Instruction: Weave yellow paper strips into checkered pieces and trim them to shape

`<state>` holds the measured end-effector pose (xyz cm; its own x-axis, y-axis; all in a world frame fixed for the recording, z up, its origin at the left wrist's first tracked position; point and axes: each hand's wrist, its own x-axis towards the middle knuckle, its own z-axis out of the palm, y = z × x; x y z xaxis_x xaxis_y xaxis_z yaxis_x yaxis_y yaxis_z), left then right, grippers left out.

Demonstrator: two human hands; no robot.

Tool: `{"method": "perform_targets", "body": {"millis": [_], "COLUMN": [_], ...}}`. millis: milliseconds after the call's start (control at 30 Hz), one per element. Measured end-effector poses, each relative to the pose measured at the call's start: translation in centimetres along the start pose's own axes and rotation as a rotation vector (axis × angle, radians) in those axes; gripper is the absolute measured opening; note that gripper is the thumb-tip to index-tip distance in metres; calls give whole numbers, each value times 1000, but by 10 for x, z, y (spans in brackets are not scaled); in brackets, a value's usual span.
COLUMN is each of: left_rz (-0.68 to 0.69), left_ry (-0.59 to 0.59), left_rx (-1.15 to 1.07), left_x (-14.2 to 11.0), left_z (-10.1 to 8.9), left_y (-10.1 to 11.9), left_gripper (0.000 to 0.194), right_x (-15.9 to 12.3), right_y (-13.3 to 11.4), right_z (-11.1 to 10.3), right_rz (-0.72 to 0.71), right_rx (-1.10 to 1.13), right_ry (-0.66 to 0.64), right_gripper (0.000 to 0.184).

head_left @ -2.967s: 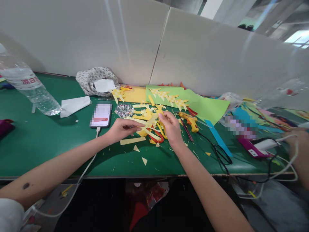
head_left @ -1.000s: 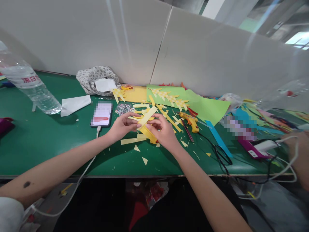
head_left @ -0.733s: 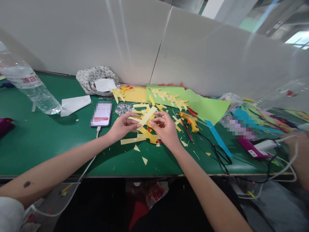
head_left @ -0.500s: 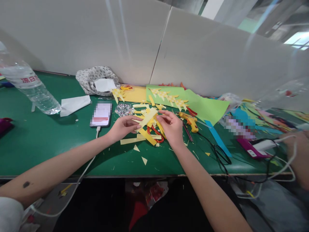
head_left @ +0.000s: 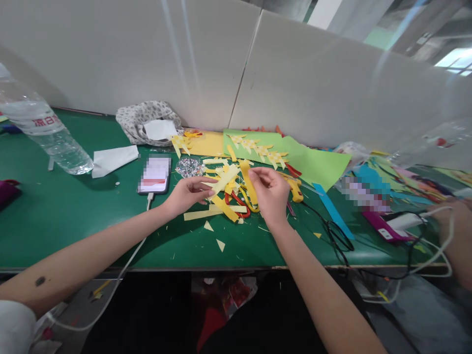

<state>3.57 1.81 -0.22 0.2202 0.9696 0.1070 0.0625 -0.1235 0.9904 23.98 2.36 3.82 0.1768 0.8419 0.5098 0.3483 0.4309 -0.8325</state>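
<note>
My left hand (head_left: 186,195) pinches a pale yellow paper strip (head_left: 225,179) over a heap of cut paper. To its right, my right hand (head_left: 272,194) grips a deeper yellow paper strip (head_left: 247,178) between thumb and fingers. The two strips are apart. Beneath them lie scissors (head_left: 244,211) with red and yellow handles, partly covered by more strips. Another yellow strip (head_left: 226,210) rests just below my left fingers. Behind the heap, jagged yellow checked paper pieces (head_left: 258,149) lie on a green sheet (head_left: 317,160).
A yellow glue gun (head_left: 296,191) lies right of my right hand, its black cord trailing rightward. A phone (head_left: 155,174) on a white cable and a water bottle (head_left: 55,130) stand left. A blue strip (head_left: 334,211) and purple power strip (head_left: 385,227) lie right. Another person's arm (head_left: 455,236) shows far right.
My right hand has moved right, away from my left, carrying the deeper yellow strip, which now stands more upright and apart from the pale one. My left hand has stayed nearly still.
</note>
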Motion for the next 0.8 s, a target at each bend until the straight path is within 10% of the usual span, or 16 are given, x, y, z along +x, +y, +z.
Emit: {"method": "perform_targets", "body": {"millis": [800], "left_rz": [-2], "left_ry": [-36], "left_rx": [4], "left_x": [0], "left_z": [0], "left_y": [-2], "left_gripper": [35], "right_x": [-2], "right_y": [-1], "right_z": [-1], "right_rz": [-37], "right_rx": [-119], "right_ry": [-35], "right_gripper": [17]}}
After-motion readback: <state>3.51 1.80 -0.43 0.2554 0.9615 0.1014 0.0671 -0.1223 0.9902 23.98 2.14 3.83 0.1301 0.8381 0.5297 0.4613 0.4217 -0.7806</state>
